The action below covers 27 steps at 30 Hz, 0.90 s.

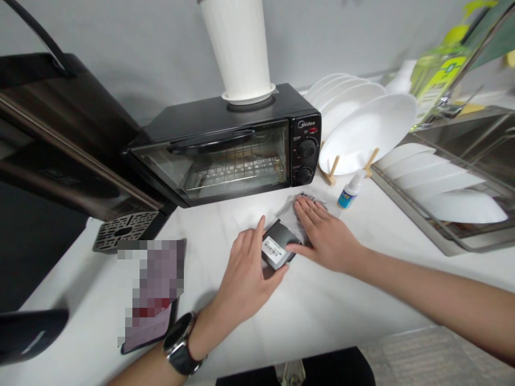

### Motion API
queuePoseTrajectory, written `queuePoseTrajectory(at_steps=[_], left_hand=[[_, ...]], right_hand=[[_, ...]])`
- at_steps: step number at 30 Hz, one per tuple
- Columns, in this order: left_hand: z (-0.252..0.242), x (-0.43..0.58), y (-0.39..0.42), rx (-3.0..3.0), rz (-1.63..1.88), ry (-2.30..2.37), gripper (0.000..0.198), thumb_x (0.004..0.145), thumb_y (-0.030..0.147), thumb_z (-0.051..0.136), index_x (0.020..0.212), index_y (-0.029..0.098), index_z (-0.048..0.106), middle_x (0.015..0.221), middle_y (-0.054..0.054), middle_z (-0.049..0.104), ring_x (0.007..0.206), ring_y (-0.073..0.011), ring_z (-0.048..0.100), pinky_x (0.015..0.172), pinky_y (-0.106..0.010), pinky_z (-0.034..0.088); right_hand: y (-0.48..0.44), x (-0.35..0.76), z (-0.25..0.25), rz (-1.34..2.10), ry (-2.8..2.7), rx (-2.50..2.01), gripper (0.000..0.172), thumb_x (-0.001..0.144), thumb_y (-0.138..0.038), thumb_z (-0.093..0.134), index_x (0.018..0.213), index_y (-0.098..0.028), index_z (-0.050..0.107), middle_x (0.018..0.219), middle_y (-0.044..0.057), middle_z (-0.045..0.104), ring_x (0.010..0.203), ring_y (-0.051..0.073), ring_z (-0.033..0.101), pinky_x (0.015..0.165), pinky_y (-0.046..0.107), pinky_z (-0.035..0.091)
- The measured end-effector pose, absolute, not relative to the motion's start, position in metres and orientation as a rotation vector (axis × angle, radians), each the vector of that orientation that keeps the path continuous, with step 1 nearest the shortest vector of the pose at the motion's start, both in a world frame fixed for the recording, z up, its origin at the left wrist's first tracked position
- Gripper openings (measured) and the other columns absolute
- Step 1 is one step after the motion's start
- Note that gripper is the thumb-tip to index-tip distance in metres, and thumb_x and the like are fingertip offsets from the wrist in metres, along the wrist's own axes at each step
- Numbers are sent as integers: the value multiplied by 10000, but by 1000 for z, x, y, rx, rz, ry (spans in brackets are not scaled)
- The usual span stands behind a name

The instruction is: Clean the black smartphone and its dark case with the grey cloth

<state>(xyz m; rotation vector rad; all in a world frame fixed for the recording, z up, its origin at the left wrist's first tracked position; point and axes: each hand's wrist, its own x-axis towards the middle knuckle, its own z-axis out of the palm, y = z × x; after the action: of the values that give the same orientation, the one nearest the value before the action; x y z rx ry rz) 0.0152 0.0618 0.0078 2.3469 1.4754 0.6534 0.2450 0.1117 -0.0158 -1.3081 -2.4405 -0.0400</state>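
Observation:
A small dark grey box (285,234) with a white barcode label lies on the white counter. My left hand (246,273), with a watch on its wrist, grips the box from the left, its thumb along the near edge and its index finger along the far left side. Just right of the box, my right hand (322,233) rests flat with fingers stretched out over a crumpled clear plastic bag (286,208). Its thumb reaches onto the box's right side. The palm and fingers cover part of the bag, so its contents cannot be made out.
Behind the hands stands a black toaster oven (225,155) with a white pot (241,53) on top. A small spray bottle (349,194), white plates in a wooden rack (332,170) and a sink (422,225) with bowls are at right. A phone-like blurred object (156,289) lies left.

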Motion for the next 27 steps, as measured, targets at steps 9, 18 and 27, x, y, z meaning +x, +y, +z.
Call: queuePoseTrajectory(at_steps=[9,18,27], left_hand=[[2,13,59,2389,651,1519,1078,831,211,705,1650,196,5,1376,-168,512,1256,-351,483,1102,-577,425],[5,8,61,2352,662,1537,1029,885,378,736,1648,214,65,1390,-165,536,1288,-345,492,1131,-573,398],[5,12,61,2353,683,1477,1006,907,367,723,1644,243,50,1438,-165,504,1333,-352,469,1140,-583,400]], right_hand=[[74,212,2,402,-2678,-615,1062,924,-743,553,1604,21,266,1654,282,265,1589,317,202,1309,502,206],[95,252,-13,124,-2573,-998,1060,946,-764,477,1639,-21,174,1685,254,203,1586,347,201,1276,564,276],[116,238,-19,65,-2461,-1212,1000,974,-759,397,1617,-6,262,1649,287,289,1561,392,265,1267,612,268]])
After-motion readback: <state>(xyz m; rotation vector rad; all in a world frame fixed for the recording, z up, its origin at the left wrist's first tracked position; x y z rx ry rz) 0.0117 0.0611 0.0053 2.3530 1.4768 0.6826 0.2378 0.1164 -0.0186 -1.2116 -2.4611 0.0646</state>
